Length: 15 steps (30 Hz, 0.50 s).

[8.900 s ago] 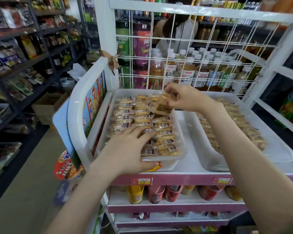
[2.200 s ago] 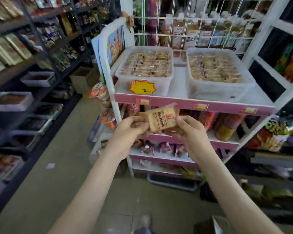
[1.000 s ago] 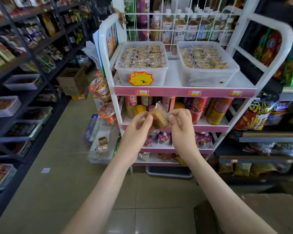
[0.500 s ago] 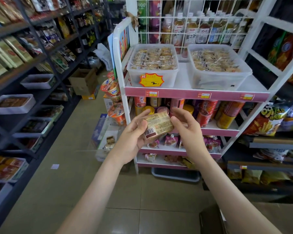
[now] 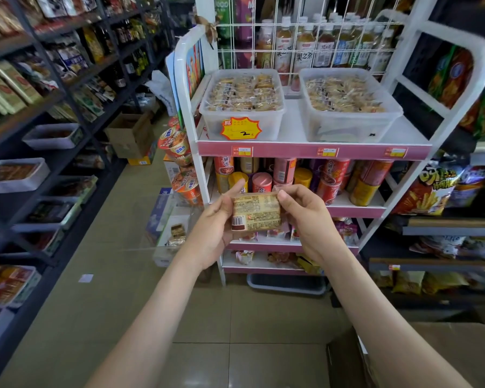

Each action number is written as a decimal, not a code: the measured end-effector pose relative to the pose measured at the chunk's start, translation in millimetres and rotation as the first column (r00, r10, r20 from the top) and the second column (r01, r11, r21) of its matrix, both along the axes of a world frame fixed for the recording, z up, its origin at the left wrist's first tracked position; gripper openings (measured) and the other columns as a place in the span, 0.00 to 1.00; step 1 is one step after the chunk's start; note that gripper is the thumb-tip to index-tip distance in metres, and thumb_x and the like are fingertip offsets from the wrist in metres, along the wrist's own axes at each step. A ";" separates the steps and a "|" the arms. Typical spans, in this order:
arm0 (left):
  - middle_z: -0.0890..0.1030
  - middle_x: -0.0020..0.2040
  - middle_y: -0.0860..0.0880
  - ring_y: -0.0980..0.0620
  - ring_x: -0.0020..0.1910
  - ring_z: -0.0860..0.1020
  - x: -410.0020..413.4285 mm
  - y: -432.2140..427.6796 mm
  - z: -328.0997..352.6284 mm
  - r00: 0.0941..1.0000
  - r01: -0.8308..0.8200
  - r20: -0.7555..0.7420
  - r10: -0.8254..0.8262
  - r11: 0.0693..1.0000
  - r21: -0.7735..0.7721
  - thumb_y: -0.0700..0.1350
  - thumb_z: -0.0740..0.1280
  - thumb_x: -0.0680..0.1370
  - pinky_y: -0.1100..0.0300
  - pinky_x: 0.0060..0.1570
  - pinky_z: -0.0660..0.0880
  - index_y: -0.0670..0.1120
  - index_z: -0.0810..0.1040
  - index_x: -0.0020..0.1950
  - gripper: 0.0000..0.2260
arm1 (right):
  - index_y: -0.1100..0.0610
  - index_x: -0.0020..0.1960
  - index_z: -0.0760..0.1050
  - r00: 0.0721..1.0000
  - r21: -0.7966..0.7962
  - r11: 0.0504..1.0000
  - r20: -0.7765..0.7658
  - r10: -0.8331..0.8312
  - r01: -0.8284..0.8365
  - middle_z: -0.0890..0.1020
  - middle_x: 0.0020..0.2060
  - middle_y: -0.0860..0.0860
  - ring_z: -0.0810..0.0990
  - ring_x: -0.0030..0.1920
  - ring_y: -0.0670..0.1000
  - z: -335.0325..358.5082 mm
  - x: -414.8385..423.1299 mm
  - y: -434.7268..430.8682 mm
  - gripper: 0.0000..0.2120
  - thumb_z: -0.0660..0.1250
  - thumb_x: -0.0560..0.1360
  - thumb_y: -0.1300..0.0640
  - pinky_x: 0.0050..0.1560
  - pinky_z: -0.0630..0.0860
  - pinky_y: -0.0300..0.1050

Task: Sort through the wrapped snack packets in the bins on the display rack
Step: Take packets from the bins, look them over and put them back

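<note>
A wrapped snack packet (image 5: 256, 212) is held flat between both hands, its back side with barcode and small print facing me. My left hand (image 5: 212, 228) grips its left edge and my right hand (image 5: 308, 217) grips its right edge, in front of the rack's second shelf. On the white and pink display rack (image 5: 314, 149) the top shelf carries two clear bins: the left bin (image 5: 242, 109) and the right bin (image 5: 347, 107), both filled with several wrapped packets. I stand about a step back from the rack.
Canned drinks (image 5: 331, 177) fill the second shelf. Cup noodles (image 5: 177, 144) hang at the rack's left side. Dark shelving (image 5: 39, 107) lines the left of the tiled aisle. A cardboard box (image 5: 130, 135) sits on the floor behind. Bottles (image 5: 305, 46) stand behind a wire grid.
The packet has been turned over in my hands, from label side to the printed back with the barcode. Both hands stay on it, and the view has shifted slightly left.
</note>
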<state>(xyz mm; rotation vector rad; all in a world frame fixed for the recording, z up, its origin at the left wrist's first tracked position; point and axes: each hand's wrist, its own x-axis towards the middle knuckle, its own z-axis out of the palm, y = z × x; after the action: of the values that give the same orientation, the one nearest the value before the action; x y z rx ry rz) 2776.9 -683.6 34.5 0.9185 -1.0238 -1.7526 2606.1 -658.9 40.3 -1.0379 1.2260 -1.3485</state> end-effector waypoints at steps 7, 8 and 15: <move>0.84 0.56 0.51 0.47 0.57 0.81 -4.0 1.0 -5.3 0.991 -0.028 0.133 0.032 0.999 -0.031 0.52 0.55 0.81 0.45 0.56 0.78 0.57 0.74 0.66 0.15 | 0.56 0.48 0.77 0.972 -0.047 0.988 -0.179 -0.153 0.147 0.83 0.45 0.54 0.81 0.49 0.55 -3.5 -3.4 -0.4 0.05 0.63 0.79 0.60 0.51 0.80 0.54; 0.83 0.57 0.52 0.48 0.58 0.80 -5.6 -0.4 -6.5 0.976 -0.045 0.212 0.058 0.997 -0.068 0.53 0.56 0.81 0.44 0.59 0.77 0.59 0.75 0.63 0.14 | 0.56 0.47 0.77 0.968 -0.057 0.985 -0.182 -0.173 0.165 0.82 0.44 0.52 0.81 0.47 0.55 -3.7 -5.1 -0.7 0.06 0.62 0.80 0.61 0.50 0.79 0.55; 0.83 0.53 0.50 0.49 0.55 0.80 -22.3 -8.8 2.1 0.785 -0.140 0.544 0.296 0.941 -0.309 0.48 0.54 0.84 0.46 0.55 0.78 0.59 0.78 0.51 0.14 | 0.60 0.46 0.74 0.977 -0.091 0.975 -0.053 -0.207 0.202 0.74 0.32 0.50 0.71 0.34 0.49 1.2 -8.2 -3.3 0.08 0.58 0.81 0.64 0.38 0.72 0.47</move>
<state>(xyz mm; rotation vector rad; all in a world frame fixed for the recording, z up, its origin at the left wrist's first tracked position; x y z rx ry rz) 2754.6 -692.4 36.6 1.3929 -1.4266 -1.1144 2597.8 -662.3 41.4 -1.0420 1.3612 -1.5483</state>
